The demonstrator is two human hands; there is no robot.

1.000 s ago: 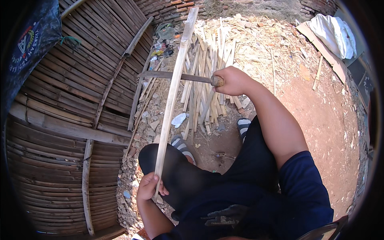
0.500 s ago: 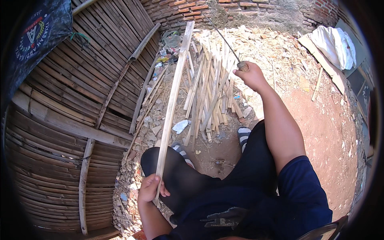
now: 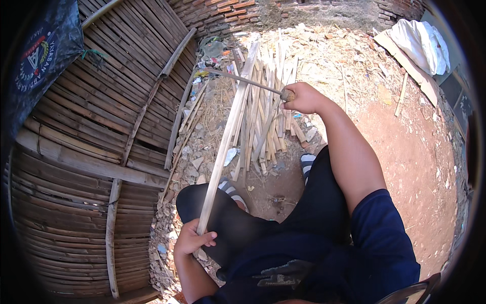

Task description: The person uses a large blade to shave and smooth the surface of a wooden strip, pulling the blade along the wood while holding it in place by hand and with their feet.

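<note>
Left hand (image 3: 191, 238): grip clamped round lower end of long bamboo slat (image 3: 228, 137), low in frame beside left knee. Slat slanted up and away from that hand, upper end over pile of split bamboo strips (image 3: 266, 116) lying on ground ahead. Right hand (image 3: 302, 97): grip clamped on wooden handle of long knife (image 3: 243, 80), arm stretched forward. Blade pointed left, roughly level, crossing upper part of slat; contact between edge and slat not resolvable from this view. Pile of strips on bare reddish ground (image 3: 405, 152), mixed with straw and shavings, directly beyond feet. Striped sandals (image 3: 306, 163) visible on both feet, just short of pile. Woven bamboo panel (image 3: 91, 142) filling left side, propped with slats and cross-pieces, edge bordered by rubble and scraps. Brick wall (image 3: 228, 10) along top. White cloth (image 3: 420, 43) on plank at upper right, well apart from both hands. Dark shorts and blue sleeve in lower right.
</note>
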